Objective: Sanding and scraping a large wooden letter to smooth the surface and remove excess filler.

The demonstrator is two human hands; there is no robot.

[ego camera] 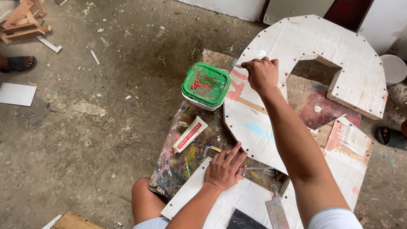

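At centre frame, the right hand (263, 74) closes its grip on a small tool, pressed to the big white letter-shaped panel (339, 51). Lower down, the left hand (224, 168) lies flat, empty, on a white board (190, 191) over the paint-stained worktop (182, 161).

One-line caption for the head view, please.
Right hand presses on a white letter-shaped board; left hand rests flat on a white panel, beside a green-lidded tub.

A white tub with a green, paint-smeared lid (206, 85) stands on my stained board, left of my right hand (263, 74). Near it lies a white tube with a red label (190, 134), just beyond my left hand (224, 169).
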